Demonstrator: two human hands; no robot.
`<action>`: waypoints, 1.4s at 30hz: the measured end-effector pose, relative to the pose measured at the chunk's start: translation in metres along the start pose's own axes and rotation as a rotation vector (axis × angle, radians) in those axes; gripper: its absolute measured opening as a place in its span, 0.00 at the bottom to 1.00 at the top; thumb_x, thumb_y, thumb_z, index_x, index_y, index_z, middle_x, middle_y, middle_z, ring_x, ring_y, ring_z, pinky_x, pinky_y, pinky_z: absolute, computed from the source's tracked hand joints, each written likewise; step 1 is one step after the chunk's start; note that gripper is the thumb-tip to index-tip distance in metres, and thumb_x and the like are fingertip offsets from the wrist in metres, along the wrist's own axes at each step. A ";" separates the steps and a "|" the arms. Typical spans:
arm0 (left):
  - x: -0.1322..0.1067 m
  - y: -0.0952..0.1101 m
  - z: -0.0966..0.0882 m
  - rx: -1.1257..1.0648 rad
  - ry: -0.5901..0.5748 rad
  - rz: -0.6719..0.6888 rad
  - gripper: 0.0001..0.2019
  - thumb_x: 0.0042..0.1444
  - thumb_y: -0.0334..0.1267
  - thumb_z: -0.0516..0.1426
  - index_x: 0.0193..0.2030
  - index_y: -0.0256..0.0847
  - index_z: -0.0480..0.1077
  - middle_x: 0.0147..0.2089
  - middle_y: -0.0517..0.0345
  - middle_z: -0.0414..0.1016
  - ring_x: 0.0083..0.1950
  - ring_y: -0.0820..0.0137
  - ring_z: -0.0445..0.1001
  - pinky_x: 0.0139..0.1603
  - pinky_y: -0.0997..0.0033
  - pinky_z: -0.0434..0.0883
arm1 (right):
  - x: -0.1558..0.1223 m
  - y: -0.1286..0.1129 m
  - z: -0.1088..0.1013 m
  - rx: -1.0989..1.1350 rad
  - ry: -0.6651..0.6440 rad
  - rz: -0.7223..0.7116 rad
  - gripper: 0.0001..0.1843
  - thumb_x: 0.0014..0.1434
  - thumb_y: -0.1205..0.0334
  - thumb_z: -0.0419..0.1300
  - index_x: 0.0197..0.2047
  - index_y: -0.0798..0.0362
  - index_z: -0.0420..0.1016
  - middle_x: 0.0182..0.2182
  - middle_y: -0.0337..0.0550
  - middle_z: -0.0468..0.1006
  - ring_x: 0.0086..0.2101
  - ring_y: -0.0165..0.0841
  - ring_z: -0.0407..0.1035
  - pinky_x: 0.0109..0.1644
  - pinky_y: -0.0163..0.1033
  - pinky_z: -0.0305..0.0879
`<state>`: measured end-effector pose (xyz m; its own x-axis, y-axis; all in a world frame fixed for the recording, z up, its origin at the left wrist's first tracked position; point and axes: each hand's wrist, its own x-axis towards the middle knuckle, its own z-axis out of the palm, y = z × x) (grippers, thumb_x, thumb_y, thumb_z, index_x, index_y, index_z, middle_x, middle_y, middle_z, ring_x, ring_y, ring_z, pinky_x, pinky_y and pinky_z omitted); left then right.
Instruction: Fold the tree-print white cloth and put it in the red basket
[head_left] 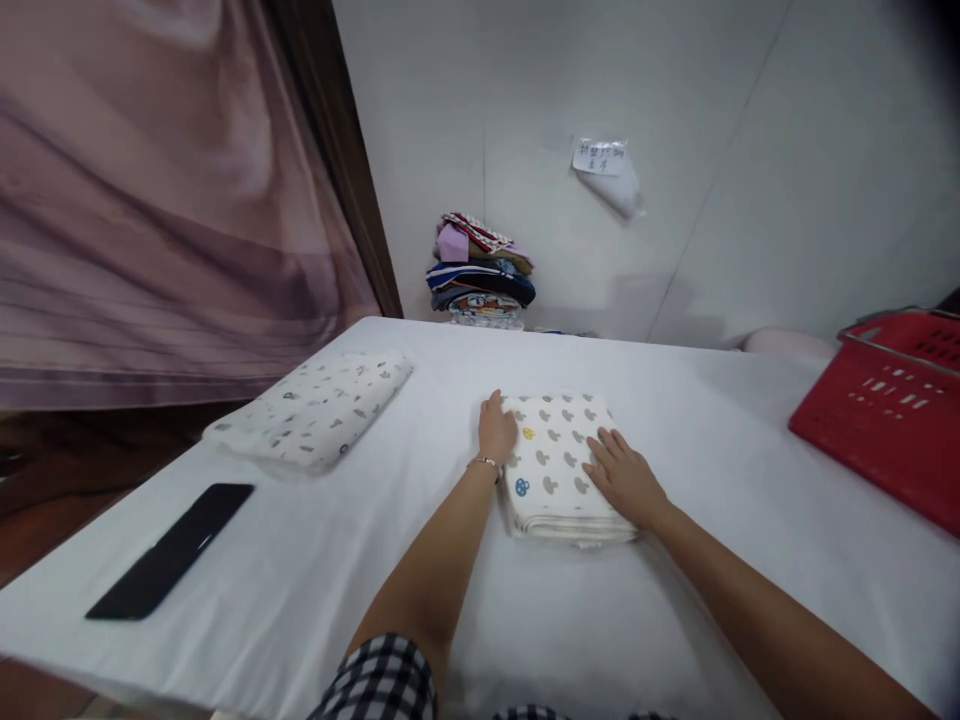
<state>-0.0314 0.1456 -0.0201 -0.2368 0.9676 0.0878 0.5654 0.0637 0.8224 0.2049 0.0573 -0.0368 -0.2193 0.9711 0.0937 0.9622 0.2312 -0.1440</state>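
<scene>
A folded cream cloth with a mushroom print [553,455] lies on the white table [420,560] in front of me. My left hand [496,428] rests along the cloth's left edge, fingers flat and together, a thin bracelet at the wrist. My right hand [624,476] lies flat on the cloth's right side with its fingers stretched out. Neither hand holds anything.
A second folded patterned cloth [315,410] lies at the table's left. A black flat object [171,551] sits near the left front edge. A red plastic basket [889,410] stands at the right. A stack of folded clothes [481,272] sits against the back wall.
</scene>
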 end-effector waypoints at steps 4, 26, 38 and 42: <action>-0.003 0.002 -0.009 0.262 -0.017 0.089 0.24 0.59 0.34 0.49 0.63 0.38 0.59 0.64 0.42 0.61 0.63 0.59 0.62 0.61 0.60 0.63 | 0.003 0.009 -0.004 0.218 -0.056 0.015 0.30 0.64 0.47 0.49 0.65 0.51 0.61 0.68 0.47 0.50 0.67 0.45 0.40 0.65 0.53 0.49; -0.028 0.011 0.020 0.636 -0.123 0.365 0.32 0.62 0.53 0.44 0.67 0.36 0.56 0.72 0.42 0.47 0.73 0.53 0.41 0.70 0.46 0.41 | 0.142 0.047 -0.017 0.607 -0.019 0.528 0.19 0.59 0.49 0.56 0.34 0.58 0.76 0.35 0.54 0.79 0.39 0.41 0.72 0.40 0.38 0.63; -0.030 0.011 0.021 0.671 -0.095 0.393 0.30 0.62 0.52 0.45 0.66 0.37 0.58 0.71 0.43 0.49 0.72 0.53 0.43 0.69 0.47 0.44 | 0.122 0.054 -0.022 0.668 -0.077 0.478 0.28 0.64 0.43 0.46 0.38 0.58 0.77 0.35 0.53 0.79 0.35 0.39 0.73 0.36 0.38 0.64; -0.029 0.011 0.021 0.691 -0.105 0.375 0.31 0.62 0.53 0.44 0.67 0.38 0.57 0.72 0.44 0.48 0.73 0.55 0.42 0.70 0.48 0.44 | 0.088 0.057 -0.028 0.735 -0.165 0.494 0.30 0.63 0.40 0.45 0.39 0.57 0.77 0.37 0.54 0.80 0.32 0.39 0.73 0.33 0.38 0.64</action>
<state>-0.0014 0.1234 -0.0251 0.1228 0.9703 0.2083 0.9633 -0.1670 0.2102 0.2450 0.1543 -0.0088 0.1169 0.9528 -0.2801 0.6192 -0.2904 -0.7296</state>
